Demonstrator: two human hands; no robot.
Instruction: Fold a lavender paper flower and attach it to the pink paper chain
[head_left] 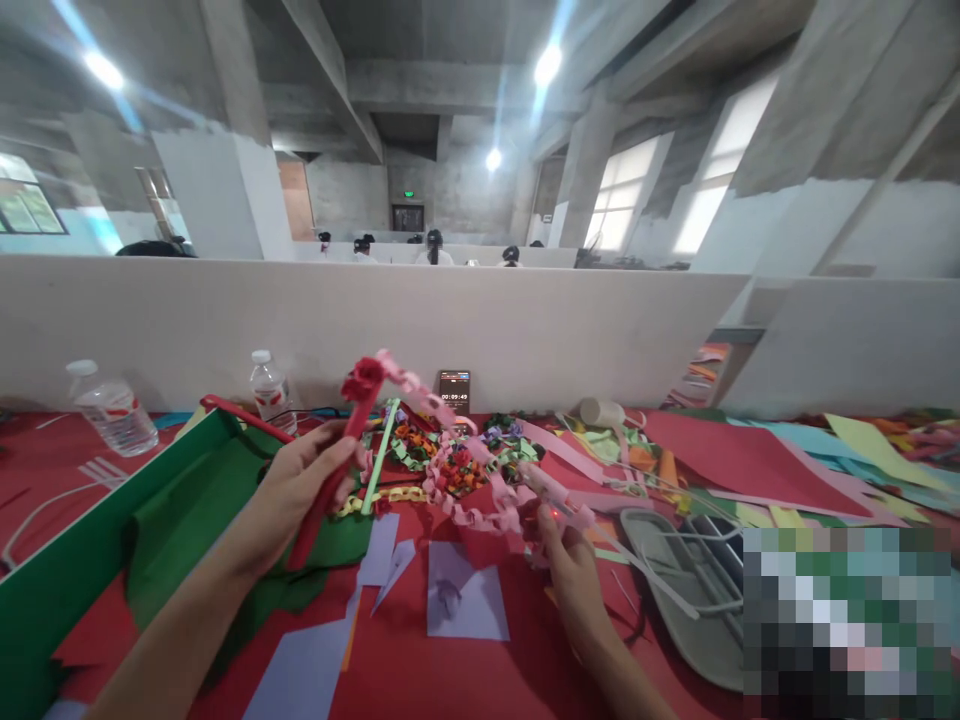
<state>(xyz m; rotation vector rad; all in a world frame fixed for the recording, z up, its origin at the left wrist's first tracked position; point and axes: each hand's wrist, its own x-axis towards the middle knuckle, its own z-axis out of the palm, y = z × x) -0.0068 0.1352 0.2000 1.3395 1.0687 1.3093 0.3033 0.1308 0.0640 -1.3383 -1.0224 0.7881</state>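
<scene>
My left hand (311,475) is closed round a red strip (364,415), raised at a slant above the table. A crumpled red paper flower (364,378) tops the strip. From beside the flower a pink paper chain (427,398) runs down to the right and loops over the pile. My right hand (574,565) is wrapped round a pale glue gun (555,492) with a small red light. Its nozzle points up and left, close to the pink links, and a long whitish stick trails behind. Whether nozzle and chain touch, I cannot tell.
Colourful paper chains (409,445) lie heaped mid-table before a phone (454,388) showing a timer. Purple paper (469,595) lies nearer me. A green box (82,545) stands left, with two bottles (112,410) behind. A grey tray (667,600) and red sheets (720,465) lie right.
</scene>
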